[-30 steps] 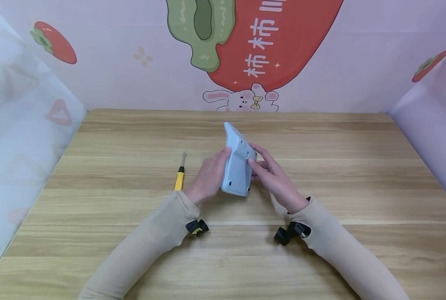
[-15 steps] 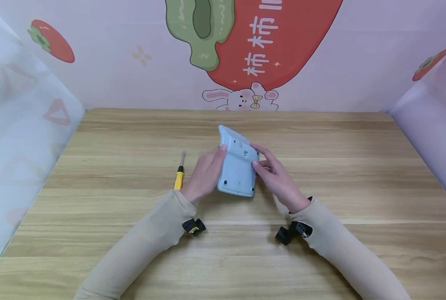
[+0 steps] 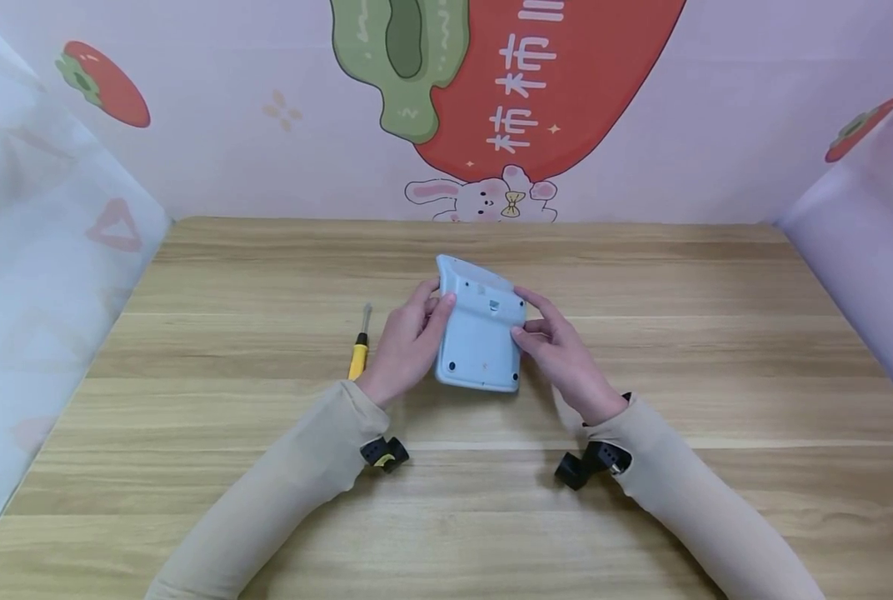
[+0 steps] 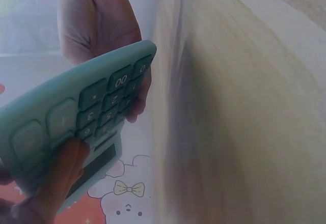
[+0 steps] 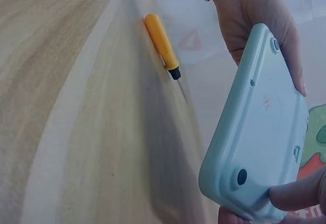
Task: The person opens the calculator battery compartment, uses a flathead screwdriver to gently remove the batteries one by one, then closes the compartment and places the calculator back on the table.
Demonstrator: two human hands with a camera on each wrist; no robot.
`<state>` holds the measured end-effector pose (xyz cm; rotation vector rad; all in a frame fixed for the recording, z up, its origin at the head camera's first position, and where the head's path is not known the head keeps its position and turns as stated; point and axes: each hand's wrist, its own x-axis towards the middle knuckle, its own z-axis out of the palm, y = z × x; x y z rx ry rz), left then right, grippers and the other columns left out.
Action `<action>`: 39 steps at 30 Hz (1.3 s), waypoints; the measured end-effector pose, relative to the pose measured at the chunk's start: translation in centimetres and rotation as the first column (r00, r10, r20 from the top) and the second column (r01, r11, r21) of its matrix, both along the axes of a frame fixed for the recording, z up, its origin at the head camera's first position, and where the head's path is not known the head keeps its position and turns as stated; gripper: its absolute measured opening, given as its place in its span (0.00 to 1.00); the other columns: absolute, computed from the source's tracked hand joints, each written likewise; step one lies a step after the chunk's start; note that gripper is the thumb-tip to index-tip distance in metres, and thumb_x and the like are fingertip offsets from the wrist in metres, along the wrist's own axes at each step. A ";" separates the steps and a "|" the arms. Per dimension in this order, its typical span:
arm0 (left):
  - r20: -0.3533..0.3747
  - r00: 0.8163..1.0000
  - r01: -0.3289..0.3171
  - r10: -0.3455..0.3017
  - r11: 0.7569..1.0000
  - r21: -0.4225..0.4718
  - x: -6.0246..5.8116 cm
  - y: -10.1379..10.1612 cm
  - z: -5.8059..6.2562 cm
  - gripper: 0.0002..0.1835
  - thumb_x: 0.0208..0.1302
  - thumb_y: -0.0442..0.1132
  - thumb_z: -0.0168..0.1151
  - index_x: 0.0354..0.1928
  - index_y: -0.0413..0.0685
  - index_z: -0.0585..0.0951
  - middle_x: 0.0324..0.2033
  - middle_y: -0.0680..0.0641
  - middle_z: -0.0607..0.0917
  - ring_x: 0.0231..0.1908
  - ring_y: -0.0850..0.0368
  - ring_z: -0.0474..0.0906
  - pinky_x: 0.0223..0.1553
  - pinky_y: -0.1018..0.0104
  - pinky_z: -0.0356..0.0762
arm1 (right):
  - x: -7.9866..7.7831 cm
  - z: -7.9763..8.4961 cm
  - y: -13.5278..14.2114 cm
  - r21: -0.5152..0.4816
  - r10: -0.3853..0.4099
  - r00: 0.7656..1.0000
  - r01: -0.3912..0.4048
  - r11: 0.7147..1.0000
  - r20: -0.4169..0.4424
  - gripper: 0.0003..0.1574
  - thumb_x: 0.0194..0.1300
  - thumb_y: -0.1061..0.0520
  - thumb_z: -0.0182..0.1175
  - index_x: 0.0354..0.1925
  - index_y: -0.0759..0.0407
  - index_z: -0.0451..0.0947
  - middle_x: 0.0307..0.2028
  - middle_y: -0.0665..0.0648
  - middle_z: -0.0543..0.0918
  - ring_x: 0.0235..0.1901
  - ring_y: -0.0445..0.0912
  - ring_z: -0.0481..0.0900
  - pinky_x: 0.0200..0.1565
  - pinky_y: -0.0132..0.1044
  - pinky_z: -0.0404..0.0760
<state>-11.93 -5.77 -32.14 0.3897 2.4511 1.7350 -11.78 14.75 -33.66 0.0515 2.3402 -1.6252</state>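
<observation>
A light blue calculator point(image 3: 480, 333) is held tilted above the table, its back with dark round feet turned toward the head camera. My left hand point(image 3: 409, 340) grips its left edge, thumb on the back. On the opposite edge, my right hand point(image 3: 566, 358) pinches it between thumb and fingers. In the left wrist view the keys and dark display of the calculator point(image 4: 86, 117) show, with a finger lying across the front. The right wrist view shows the back of the calculator point(image 5: 265, 122) and a small recess in it.
A screwdriver point(image 3: 358, 354) with a yellow handle lies on the wooden table point(image 3: 446, 517), just left of my left hand. Behind the table stands a printed backdrop point(image 3: 229, 125), and side panels flank it.
The calculator has turned so that more of its back faces the head camera. My right hand has shifted slightly right, my left slightly left. The screwdriver has stayed put.
</observation>
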 end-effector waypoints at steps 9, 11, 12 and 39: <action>0.032 0.999 -0.040 0.041 0.999 -0.024 0.1 -0.2 0.2 0.25 0.73 0.48 0.38 0.67 0.45 0.58 0.54 0.42 0.77 0.47 0.52 0.80 0.43 0.61 0.81 | -0.2 0.3 0.1 -0.010 -0.038 0.996 0.039 0.999 0.084 0.36 0.69 0.54 0.49 0.70 0.57 0.49 0.57 0.63 0.68 0.56 0.52 0.68 0.59 0.45 0.69; 0.041 0.998 -0.054 0.055 0.998 -0.034 0.1 -0.2 0.1 0.25 0.73 0.47 0.39 0.67 0.45 0.57 0.56 0.41 0.76 0.51 0.52 0.78 0.45 0.60 0.80 | -0.2 0.4 0.1 -0.007 -0.039 0.995 0.040 0.999 0.089 0.36 0.69 0.53 0.49 0.70 0.59 0.50 0.57 0.62 0.68 0.56 0.51 0.68 0.59 0.44 0.69; 0.047 0.997 -0.061 0.063 0.997 -0.041 0.1 -0.2 0.1 0.25 0.73 0.47 0.39 0.67 0.45 0.57 0.56 0.41 0.75 0.52 0.51 0.78 0.46 0.59 0.79 | -0.2 0.4 0.2 -0.003 -0.042 0.995 0.042 0.999 0.088 0.35 0.69 0.53 0.49 0.70 0.59 0.51 0.57 0.62 0.68 0.56 0.51 0.68 0.59 0.44 0.69; 0.078 0.983 -0.146 0.165 0.969 -0.201 -0.3 -0.8 0.1 0.24 0.70 0.45 0.45 0.64 0.43 0.65 0.47 0.45 0.78 0.40 0.53 0.79 0.37 0.65 0.78 | -0.4 0.6 0.8 0.050 -0.049 0.996 0.046 0.998 0.070 0.32 0.65 0.54 0.56 0.65 0.58 0.62 0.53 0.60 0.74 0.51 0.49 0.74 0.53 0.41 0.76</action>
